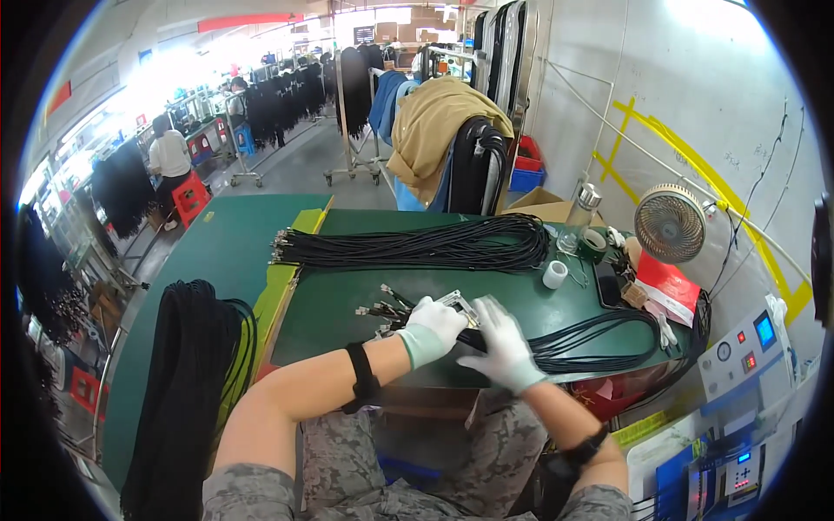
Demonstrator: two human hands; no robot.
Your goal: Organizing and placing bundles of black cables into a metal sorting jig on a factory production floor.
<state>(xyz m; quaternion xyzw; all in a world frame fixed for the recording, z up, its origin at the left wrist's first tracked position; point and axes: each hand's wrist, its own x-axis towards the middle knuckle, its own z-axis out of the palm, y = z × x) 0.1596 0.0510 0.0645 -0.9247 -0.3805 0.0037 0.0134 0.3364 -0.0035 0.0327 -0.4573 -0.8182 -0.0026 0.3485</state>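
A bundle of black cables (599,340) lies along the near edge of the green table, its metal-tipped ends (384,311) fanning out on the left. Over this bundle, my left hand (434,327) in a white glove is closed; its fingers hide what they grip. Right beside its fingertips is a small silvery, frame-like piece (458,304), partly covered. My right hand (501,346), also gloved and slightly blurred, is over the cables with fingers stretched out and thumb apart, near that piece.
Another long bundle of black cables (417,247) lies across the table (347,286). More cables (187,365) hang at the left. To the right are a white roll (554,274), a bottle (580,217), a fan (670,223) and a control box (743,347).
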